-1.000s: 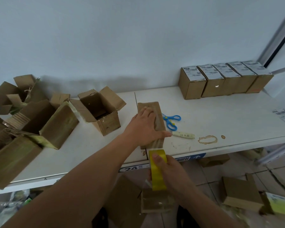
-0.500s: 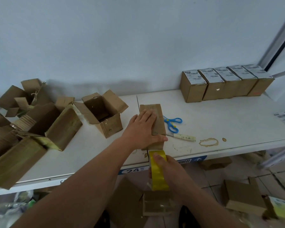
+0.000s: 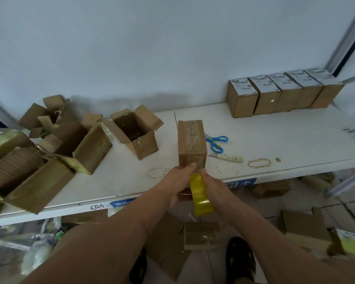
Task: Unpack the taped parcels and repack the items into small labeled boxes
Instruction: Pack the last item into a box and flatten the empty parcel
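Now, small taped box (image 3: 191, 144) on desk (image 3: 275, 140) edge, left hand (image 3: 177, 182) gripping its near end, right hand (image 3: 214, 186) clamped on yellow tape roll (image 3: 200, 193).

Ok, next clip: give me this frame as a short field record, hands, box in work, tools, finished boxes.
left hand: thumb on the near end of the taped box
right hand: holds the yellow tape roll
tools: blue scissors, utility knife, lying right of the box
finished: five labeled boxes in a row by the wall
open box: left of the taped box
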